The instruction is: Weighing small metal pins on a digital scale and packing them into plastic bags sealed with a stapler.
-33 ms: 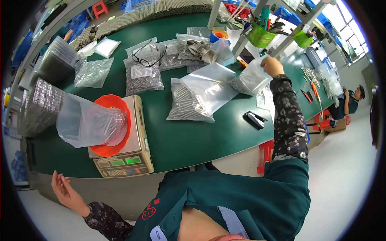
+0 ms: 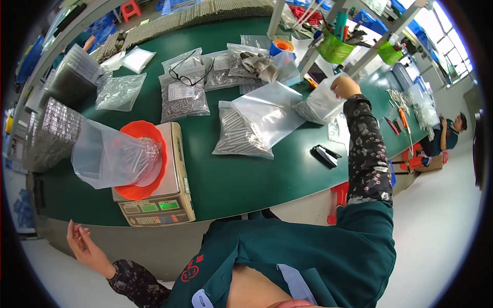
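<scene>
My right hand (image 2: 345, 87) is closed at the upper edge of a clear plastic bag (image 2: 321, 102) holding small grey metal parts; its fingertips are partly hidden. Off the table's front left edge, my left hand (image 2: 87, 247) hangs with its fingers loosely apart and nothing in them. A clear bag of metal rods (image 2: 233, 128) lies mid-table, its wide open end reaching toward the bag at my right hand. On the scale (image 2: 154, 210), an orange-red scalloped bowl (image 2: 134, 192) carries another open bag with rods (image 2: 110, 159) inside.
Filled bags of small parts (image 2: 185, 100) lie at the back, with eyeglasses (image 2: 187, 78) on top. A stapler (image 2: 326, 155) rests near the front edge. Rolls of clear sheet (image 2: 56, 128) stand at left. A shelf post (image 2: 309, 60) rises beyond my right hand. Another person (image 2: 449, 134) sits far right.
My right hand has shifted slightly left and down at the bag's upper edge. My left hand and the things on the table stay practically as they were.
</scene>
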